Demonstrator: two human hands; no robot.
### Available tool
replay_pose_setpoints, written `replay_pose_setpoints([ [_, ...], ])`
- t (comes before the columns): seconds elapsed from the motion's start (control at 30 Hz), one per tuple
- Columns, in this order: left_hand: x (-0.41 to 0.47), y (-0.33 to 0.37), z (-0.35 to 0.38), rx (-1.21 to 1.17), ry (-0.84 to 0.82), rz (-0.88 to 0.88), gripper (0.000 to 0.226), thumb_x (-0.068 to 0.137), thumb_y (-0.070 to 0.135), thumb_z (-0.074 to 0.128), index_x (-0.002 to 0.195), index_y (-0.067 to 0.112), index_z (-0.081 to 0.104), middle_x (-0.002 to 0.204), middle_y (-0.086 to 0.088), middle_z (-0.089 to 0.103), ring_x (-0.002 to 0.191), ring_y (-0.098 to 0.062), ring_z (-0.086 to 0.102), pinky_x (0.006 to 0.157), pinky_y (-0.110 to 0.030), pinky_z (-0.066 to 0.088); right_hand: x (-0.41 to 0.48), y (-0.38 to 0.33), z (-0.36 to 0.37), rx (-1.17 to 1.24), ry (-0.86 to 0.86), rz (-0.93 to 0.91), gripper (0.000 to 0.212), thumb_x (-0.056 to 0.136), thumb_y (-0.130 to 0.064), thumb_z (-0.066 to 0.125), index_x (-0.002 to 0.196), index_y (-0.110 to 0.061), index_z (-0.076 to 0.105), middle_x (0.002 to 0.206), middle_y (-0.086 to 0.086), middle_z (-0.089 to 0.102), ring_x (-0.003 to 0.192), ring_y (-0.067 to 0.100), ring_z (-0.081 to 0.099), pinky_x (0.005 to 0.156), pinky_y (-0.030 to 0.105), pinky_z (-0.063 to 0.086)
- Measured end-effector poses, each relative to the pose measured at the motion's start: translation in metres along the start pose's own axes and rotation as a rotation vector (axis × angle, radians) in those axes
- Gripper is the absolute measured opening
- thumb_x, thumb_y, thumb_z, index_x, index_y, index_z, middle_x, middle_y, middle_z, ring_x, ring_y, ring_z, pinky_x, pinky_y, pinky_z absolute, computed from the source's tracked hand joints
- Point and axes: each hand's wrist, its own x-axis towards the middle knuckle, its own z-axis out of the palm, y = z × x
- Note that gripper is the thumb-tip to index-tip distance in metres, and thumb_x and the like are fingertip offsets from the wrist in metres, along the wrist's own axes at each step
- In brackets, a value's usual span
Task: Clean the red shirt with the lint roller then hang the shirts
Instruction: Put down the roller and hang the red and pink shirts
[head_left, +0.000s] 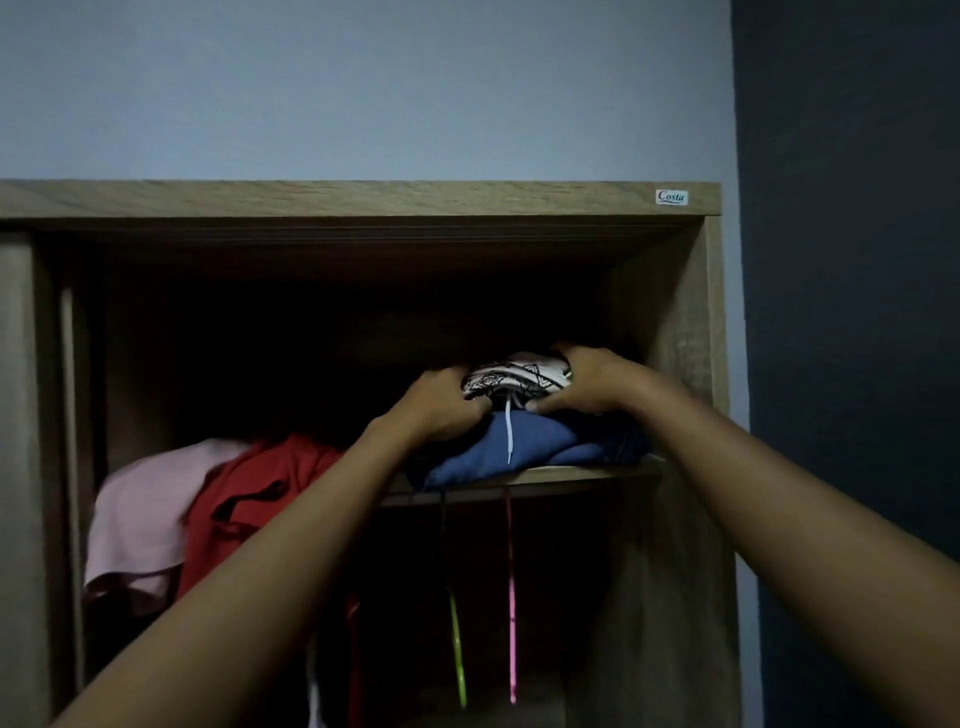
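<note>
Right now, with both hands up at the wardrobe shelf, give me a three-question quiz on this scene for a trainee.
1. True or false: neither hand grips the red shirt.
2. The patterned bundle gripped by the left hand and the right hand lies on: A) a blue garment; B) a lint roller; C) the red shirt.
3. Fill in: under the shelf hang a green hanger and a ____ one.
Key: 1 true; 2 A; 3 pink.
</note>
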Motion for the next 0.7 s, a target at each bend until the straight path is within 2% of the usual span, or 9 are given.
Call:
replay_pose_setpoints([
  [0.07, -0.005, -0.005, 0.004, -0.007, -0.068, -0.008, 0.057, 0.095, 0.055, 0.054, 0.139, 0.020, 0.049, 0.144, -0.016, 0.054, 0.131, -0.036, 0.051, 0.108, -0.039, 0.042, -0.008, -0.007, 0.004, 0.005, 0.016, -0.075, 0.109, 0.058, -0.088, 0.062, 0.147, -0.030, 0.039, 0.146, 0.002, 0.051, 0.131, 0.029, 0.050, 0.110, 0.043, 0.041],
  [0.1, -0.007, -0.007, 0.008, -0.015, -0.097, -0.017, 0.065, 0.094, 0.063, 0.049, 0.146, 0.023, 0.042, 0.150, -0.017, 0.047, 0.137, -0.036, 0.045, 0.115, -0.044, 0.037, -0.010, -0.009, 0.011, 0.009, 0.027, -0.114, 0.101, 0.062, -0.093, 0.049, 0.145, -0.038, 0.039, 0.149, 0.000, 0.049, 0.134, 0.029, 0.047, 0.113, 0.047, 0.037],
  [0.17, -0.009, -0.012, 0.016, -0.015, -0.123, -0.032, 0.068, 0.096, 0.065, 0.043, 0.151, 0.026, 0.033, 0.154, -0.019, 0.039, 0.143, -0.038, 0.038, 0.120, -0.047, 0.030, -0.012, -0.007, 0.031, 0.007, 0.044, -0.140, 0.077, 0.077, -0.090, 0.028, 0.143, -0.050, 0.033, 0.152, 0.001, 0.044, 0.138, 0.032, 0.041, 0.114, 0.053, 0.031],
  [0.27, -0.010, -0.013, 0.020, -0.017, -0.104, -0.019, 0.058, 0.102, 0.054, 0.042, 0.151, 0.023, 0.034, 0.151, -0.022, 0.040, 0.142, -0.040, 0.039, 0.119, -0.045, 0.030, -0.010, 0.004, 0.051, 0.025, 0.116, -0.093, 0.072, 0.078, -0.090, 0.009, 0.140, -0.058, 0.026, 0.150, 0.006, 0.045, 0.137, 0.035, 0.041, 0.111, 0.056, 0.033],
  [0.43, -0.016, -0.003, 0.015, -0.011, -0.048, 0.037, 0.050, 0.104, 0.042, 0.047, 0.147, 0.017, 0.041, 0.142, -0.022, 0.045, 0.134, -0.040, 0.045, 0.114, -0.044, 0.037, -0.011, 0.006, 0.037, 0.078, 0.125, -0.147, 0.057, 0.090, -0.071, 0.030, 0.126, -0.034, 0.054, 0.130, 0.006, 0.063, 0.120, 0.029, 0.057, 0.101, 0.043, 0.045],
  [0.6, -0.024, -0.003, 0.017, -0.037, 0.061, 0.115, 0.040, 0.104, 0.032, 0.048, 0.142, 0.017, 0.050, 0.133, -0.018, 0.048, 0.124, -0.040, 0.052, 0.109, -0.046, 0.041, -0.022, 0.013, 0.039, 0.123, 0.217, -0.184, 0.055, 0.086, -0.071, 0.042, 0.124, -0.034, 0.055, 0.122, -0.003, 0.065, 0.113, 0.019, 0.058, 0.098, 0.040, 0.047],
  [0.7, -0.026, -0.001, 0.014, -0.087, 0.124, 0.147, 0.034, 0.105, 0.033, 0.046, 0.134, 0.019, 0.056, 0.125, -0.013, 0.050, 0.119, -0.036, 0.054, 0.107, -0.048, 0.042, -0.029, 0.013, 0.035, 0.187, 0.306, -0.193, 0.045, 0.086, -0.062, 0.058, 0.119, -0.032, 0.060, 0.110, -0.004, 0.063, 0.100, 0.013, 0.057, 0.087, 0.031, 0.046],
])
